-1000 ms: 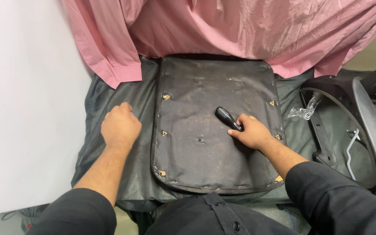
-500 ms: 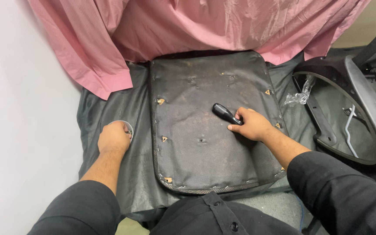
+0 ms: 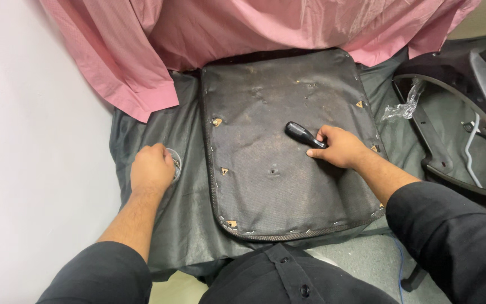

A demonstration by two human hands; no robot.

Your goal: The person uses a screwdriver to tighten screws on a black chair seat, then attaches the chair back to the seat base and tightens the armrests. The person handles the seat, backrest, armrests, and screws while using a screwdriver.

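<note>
Your right hand [image 3: 341, 149] gripped the black tool handle [image 3: 304, 135] near the middle of the upturned seat panel [image 3: 271, 186]. Left of the panel, your left hand [image 3: 150, 169] was curled over a small dish [image 3: 174, 163]. Several bracket holes looked unfilled. Pink cloth [image 3: 243, 34] crowded the panel's far edge.

— That seat panel [image 3: 288, 169]?
— Matt black fabric, dusty, stapled edge. At twelve o'clock, pink cloth [image 3: 243, 34], faintly sheeny.
— The handle [image 3: 304, 135]?
— Glossy black plastic. At three o'clock, crinkled clear plastic wrap [image 3: 403, 107].
</note>
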